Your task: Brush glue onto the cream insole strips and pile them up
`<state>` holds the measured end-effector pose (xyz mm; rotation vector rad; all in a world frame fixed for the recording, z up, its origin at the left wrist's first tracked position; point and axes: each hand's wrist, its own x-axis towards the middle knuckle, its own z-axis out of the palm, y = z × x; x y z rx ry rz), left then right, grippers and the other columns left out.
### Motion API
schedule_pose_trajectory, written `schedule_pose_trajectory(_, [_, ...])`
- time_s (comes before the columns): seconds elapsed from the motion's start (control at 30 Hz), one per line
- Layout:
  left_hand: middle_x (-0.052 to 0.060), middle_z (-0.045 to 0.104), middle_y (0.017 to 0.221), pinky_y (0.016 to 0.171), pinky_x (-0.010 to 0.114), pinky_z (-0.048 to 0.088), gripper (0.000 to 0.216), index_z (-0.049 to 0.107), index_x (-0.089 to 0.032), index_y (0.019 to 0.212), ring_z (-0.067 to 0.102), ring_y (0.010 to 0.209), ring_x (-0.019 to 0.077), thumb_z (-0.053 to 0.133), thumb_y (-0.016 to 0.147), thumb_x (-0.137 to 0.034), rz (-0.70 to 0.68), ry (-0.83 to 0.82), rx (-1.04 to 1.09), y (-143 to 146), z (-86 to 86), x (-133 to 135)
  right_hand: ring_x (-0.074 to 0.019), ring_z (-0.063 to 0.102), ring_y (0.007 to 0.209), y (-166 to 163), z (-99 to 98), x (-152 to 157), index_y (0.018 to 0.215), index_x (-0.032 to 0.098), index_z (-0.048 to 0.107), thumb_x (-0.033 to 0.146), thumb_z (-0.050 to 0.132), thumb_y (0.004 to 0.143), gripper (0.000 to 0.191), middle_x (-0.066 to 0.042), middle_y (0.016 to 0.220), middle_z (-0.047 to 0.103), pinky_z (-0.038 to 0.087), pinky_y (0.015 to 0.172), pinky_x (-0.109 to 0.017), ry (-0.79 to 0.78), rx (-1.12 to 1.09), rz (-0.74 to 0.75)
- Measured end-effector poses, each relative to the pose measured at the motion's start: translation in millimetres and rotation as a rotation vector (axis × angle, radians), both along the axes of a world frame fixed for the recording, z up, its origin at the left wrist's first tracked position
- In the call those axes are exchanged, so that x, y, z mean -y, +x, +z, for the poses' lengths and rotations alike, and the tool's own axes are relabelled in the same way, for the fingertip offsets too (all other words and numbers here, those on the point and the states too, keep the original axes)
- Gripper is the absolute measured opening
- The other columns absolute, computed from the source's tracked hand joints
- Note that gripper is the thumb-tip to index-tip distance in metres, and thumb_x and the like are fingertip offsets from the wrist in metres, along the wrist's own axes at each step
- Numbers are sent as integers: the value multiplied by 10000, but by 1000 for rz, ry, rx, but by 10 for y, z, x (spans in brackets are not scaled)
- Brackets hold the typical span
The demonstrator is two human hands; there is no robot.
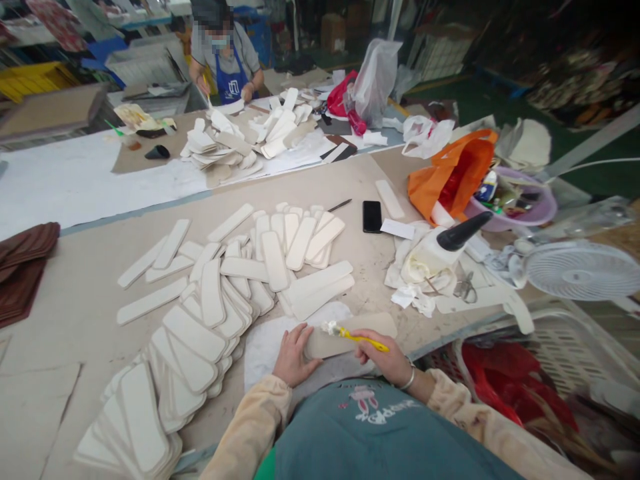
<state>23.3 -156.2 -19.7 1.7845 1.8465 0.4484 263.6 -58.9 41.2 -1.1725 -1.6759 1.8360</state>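
Fingers spread, my left hand (296, 355) rests at the left end of a beige rounded strip (367, 327) lying on a white sheet (265, 343). My right hand (384, 358) grips a brush with a yellow handle (370, 341). White paste coats the brush's bristles, which hover over or touch the strip near my left fingers; I cannot tell which. Left of my hands, a long fanned pile of cream rounded strips (195, 337) spreads over the table. More strips (300, 240) lie heaped beyond it.
A white bottle with a black cone tip (425, 257), scissors (466, 288) and a phone (372, 217) lie to the right. Behind them are an orange bag (425, 183) and a fan (583, 270). Brown pieces (27, 270) are stacked at left. A co-worker (227, 63) works across the table.
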Motion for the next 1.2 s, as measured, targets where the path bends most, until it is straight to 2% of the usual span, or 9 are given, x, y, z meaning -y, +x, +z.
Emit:
schedule_pose_trajectory(0.07, [157, 361, 1340, 1008, 578, 212, 735, 351, -211, 1294, 331, 1237, 300, 611, 664, -485, -1, 4, 5, -5, -15, 3, -124, 595, 587, 23, -8, -10, 1072, 169, 593, 391, 466, 849, 339, -11, 688, 634, 502, 586, -254, -4, -7, -2])
schedule_pose_trajectory(0.2, [161, 334, 1357, 1005, 577, 218, 736, 363, -210, 1289, 318, 1245, 308, 616, 657, -489, -1, 26, 12, -22, -32, 4, -143, 591, 694, 100, 29, -57, 959, 177, 664, 376, 520, 824, 281, -33, 754, 615, 482, 658, -265, 176, 8, 100])
schedule_pose_trajectory(0.37, [164, 344, 1345, 1005, 543, 253, 721, 376, -195, 1281, 327, 1239, 299, 621, 657, -463, 8, 62, 40, -66, -31, 21, -135, 576, 598, 40, 85, -42, 921, 170, 679, 365, 435, 869, 316, -24, 659, 613, 473, 591, -253, 272, 79, 127])
schedule_pose_trajectory(0.53, [155, 373, 1326, 1003, 528, 279, 723, 372, -193, 1282, 358, 1219, 285, 623, 653, -447, 11, 71, 64, -93, -65, 47, -177, 639, 789, -169, 93, -16, 925, 217, 679, 291, 530, 808, 204, -46, 875, 698, 492, 736, -283, 425, 124, 172])
schedule_pose_trajectory(0.67, [147, 409, 1297, 990, 505, 322, 701, 373, -192, 1286, 395, 1192, 282, 606, 666, -420, 2, 75, 91, -89, -68, 39, -156, 645, 718, -317, 45, -25, 903, 226, 691, 236, 533, 778, 201, -38, 819, 705, 502, 675, -259, 483, 69, 263])
schedule_pose_trajectory(0.8, [130, 462, 1244, 976, 444, 375, 664, 382, -191, 1283, 439, 1156, 262, 578, 686, -406, 11, 87, 106, -76, -54, 27, -143, 638, 658, -356, -30, -37, 854, 226, 701, 215, 526, 758, 201, -27, 771, 705, 502, 631, -247, 491, 73, 251])
schedule_pose_trajectory(0.97, [118, 461, 1257, 975, 418, 394, 631, 390, -204, 1276, 445, 1157, 253, 563, 702, -400, 38, 93, 78, -65, -43, 33, -148, 642, 683, -142, 1, -97, 853, 215, 701, 196, 520, 757, 206, -34, 776, 702, 500, 641, -253, 496, 153, 187])
schedule_pose_trajectory(1.2, [108, 416, 1320, 977, 431, 397, 619, 382, -225, 1284, 429, 1185, 256, 555, 714, -394, 28, 108, 49, -83, -96, 49, -175, 655, 733, 449, 37, -265, 846, 223, 697, 197, 521, 756, 199, -35, 812, 708, 522, 695, -305, 536, 300, 54])
